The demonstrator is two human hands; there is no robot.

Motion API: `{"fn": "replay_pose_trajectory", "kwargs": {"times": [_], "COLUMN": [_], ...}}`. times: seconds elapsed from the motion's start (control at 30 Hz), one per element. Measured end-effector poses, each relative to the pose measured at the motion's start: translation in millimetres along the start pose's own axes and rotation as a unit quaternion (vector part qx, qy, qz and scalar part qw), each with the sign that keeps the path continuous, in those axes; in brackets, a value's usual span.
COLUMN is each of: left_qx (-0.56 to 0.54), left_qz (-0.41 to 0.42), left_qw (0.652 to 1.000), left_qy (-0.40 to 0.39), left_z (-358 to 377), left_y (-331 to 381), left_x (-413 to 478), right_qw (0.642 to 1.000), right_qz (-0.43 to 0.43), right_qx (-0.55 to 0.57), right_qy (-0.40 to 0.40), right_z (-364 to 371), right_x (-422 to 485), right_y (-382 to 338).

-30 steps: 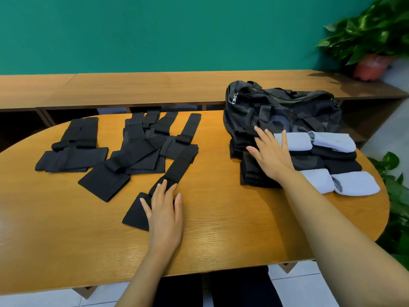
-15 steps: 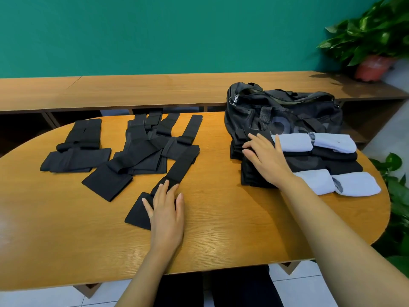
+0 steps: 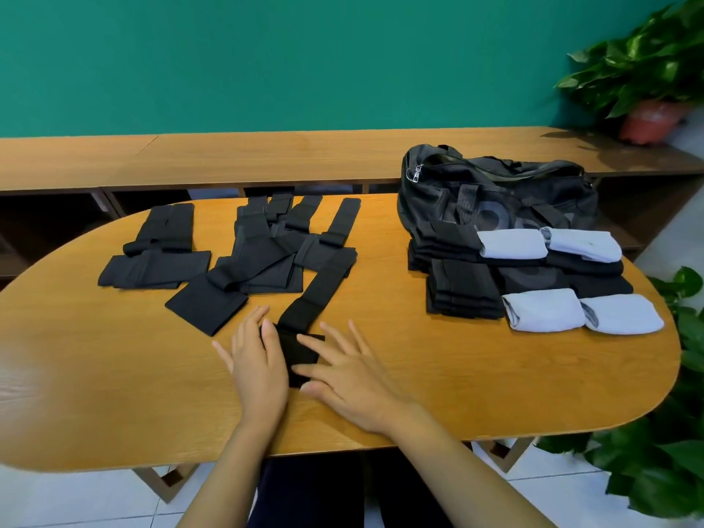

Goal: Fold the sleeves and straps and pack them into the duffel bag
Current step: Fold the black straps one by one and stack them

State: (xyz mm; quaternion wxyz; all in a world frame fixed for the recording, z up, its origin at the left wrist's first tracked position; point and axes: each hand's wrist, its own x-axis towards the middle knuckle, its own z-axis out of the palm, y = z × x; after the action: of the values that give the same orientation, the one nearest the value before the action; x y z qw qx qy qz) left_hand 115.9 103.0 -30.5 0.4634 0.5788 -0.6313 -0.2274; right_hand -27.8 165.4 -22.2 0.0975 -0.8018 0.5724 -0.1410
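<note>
A long black strap [image 3: 319,291] runs diagonally toward me on the wooden table [image 3: 114,375]. Its near end [image 3: 301,354] lies between my two hands. My left hand [image 3: 256,360] rests flat on that end's left side, fingers straight. My right hand [image 3: 348,371] lies flat on its right side, fingers spread. More unfolded black straps [image 3: 263,257] and two folded ones [image 3: 160,253] lie at the left. A black duffel bag [image 3: 495,192] stands at the back right. In front of it sit folded black pieces [image 3: 463,291] and light blue folded sleeves [image 3: 544,312].
A long wooden bench [image 3: 266,154] runs behind the table along the green wall. A potted plant [image 3: 647,81] stands on its right end, and more leaves [image 3: 670,451] crowd the table's right edge. Bare tabletop lies at the front left and front right.
My right hand left the folded stack by the bag and came down to the strap's near end beside my left hand. The left hand shifted slightly left on the strap.
</note>
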Motion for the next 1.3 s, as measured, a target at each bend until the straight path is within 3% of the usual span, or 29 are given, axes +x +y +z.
{"fn": "replay_pose_trajectory", "kwargs": {"times": [0.13,0.27,0.4,0.5,0.7,0.97,1.3], "left_qx": [0.042,0.087,0.094,0.125,0.125,0.144,0.121], "left_qz": [0.012,0.093,0.223,0.255,0.301,0.288,0.302], "left_qw": [0.997,0.982,0.93,0.895,0.892,0.907,0.9], "left_qy": [-0.062,-0.141,-0.277,-0.345,-0.314,-0.271,-0.291], "left_z": [-6.8,1.1,10.2,16.4,16.5,17.3,12.3], "left_y": [-13.1,-13.5,-2.1,1.4,-5.2,0.0,3.2], "left_x": [6.6,4.5,1.9,4.4,0.0,-1.0,-2.8], "right_qw": [0.998,0.993,0.993,0.993,0.994,0.993,0.985], "right_qz": [0.047,0.094,0.083,0.063,0.056,0.053,0.04], "right_qx": [0.031,0.062,0.042,0.026,0.001,0.003,-0.004], "right_qy": [-0.003,0.043,0.076,0.097,0.097,0.102,0.167], "right_z": [-5.4,-18.6,-28.2,-29.6,-25.7,-24.2,-17.8], "right_x": [-8.0,-30.5,-48.6,-52.0,-49.9,-51.3,-55.0], "right_y": [16.6,55.0,81.4,89.1,88.1,90.5,95.0]}}
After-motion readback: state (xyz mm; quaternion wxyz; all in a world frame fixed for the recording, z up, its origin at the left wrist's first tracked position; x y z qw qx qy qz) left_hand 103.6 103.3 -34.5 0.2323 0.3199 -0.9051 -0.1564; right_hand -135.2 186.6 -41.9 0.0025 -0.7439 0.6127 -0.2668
